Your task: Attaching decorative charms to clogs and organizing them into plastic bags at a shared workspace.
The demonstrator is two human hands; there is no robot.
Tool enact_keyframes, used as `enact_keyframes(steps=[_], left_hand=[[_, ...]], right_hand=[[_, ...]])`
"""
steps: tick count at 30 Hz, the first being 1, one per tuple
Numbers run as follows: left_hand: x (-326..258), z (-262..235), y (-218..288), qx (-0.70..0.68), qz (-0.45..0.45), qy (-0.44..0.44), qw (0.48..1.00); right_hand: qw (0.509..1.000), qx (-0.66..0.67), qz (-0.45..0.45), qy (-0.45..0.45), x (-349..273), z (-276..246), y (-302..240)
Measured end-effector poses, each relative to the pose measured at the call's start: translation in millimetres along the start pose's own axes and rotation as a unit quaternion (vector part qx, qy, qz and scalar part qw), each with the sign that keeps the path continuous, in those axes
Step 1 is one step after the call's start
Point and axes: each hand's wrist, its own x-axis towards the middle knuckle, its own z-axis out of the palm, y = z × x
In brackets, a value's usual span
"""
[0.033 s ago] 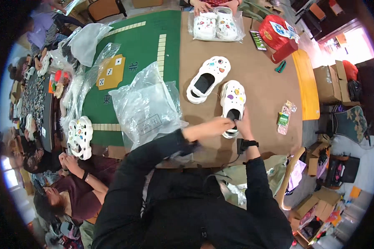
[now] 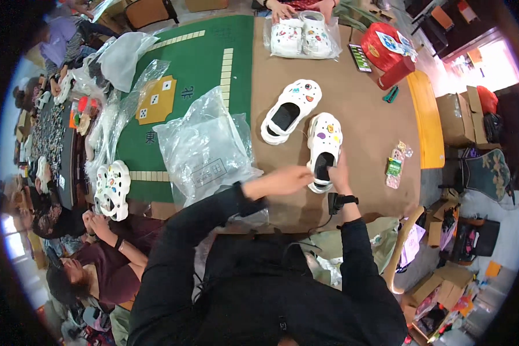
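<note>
A white clog with colourful charms on its upper stands toe away from me on the brown tabletop. My right hand grips its right side near the heel. At the heel's left side is my left hand, fingers drawn together; whatever they pinch, if anything, is hidden. Slightly farther off and to the left lies the matching white clog, also decorated with charms. A clear plastic bag rests to the left of my hands.
Across the table, another person's hands touch a bagged pair of white clogs. A phone, red bag and teal cutter lie right; a pink packaged item lies nearer. Another charmed clog is by a person at left.
My left hand has drawn back slightly to the left, off the clog's opening. My right hand keeps its grip on the clog.
</note>
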Motion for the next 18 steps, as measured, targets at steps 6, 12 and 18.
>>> enact_keyframes(steps=[6, 12, 18], left_hand=[[-140.1, -8.0, -84.2, 0.428, -0.239, 0.354, 0.797], [-193.0, 29.4, -162.6, 0.264, -0.383, 0.276, 0.841], [-190.4, 46.7, -165.0, 0.252, -0.343, 0.305, 0.852]], right_hand=[[0.980, 0.113, 0.074, 0.144, 25.4, 21.1, -14.5], [0.945, -0.224, 0.006, 0.237, 42.8, 59.8, -78.0], [0.957, -0.099, -0.195, 0.192, 61.0, 77.5, -123.4]])
